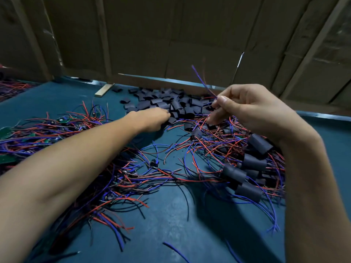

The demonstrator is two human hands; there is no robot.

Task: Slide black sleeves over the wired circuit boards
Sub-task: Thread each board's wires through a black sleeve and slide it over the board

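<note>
Blue-green table (171, 224) with a cardboard wall (171, 35) behind it, strewn with red, blue and black wires – bare green circuit boards (7, 158) tangled at left, already-sleeved boards (248, 190) piled at right under the right arm. Pile of loose black sleeves (176, 104) sits at the far edge by the wall. Left hand (152, 118) reaches into that pile, fingertips hidden, grip cannot be told; right hand (247, 109) is raised, pinching a thin wire bundle (203, 82) between thumb and fingers – wires sticking upward.

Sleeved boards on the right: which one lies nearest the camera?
The black sleeved board lowest in the diagonal row beside the right forearm; the other three sleeved ones sit farther up, toward the right hand.
</note>
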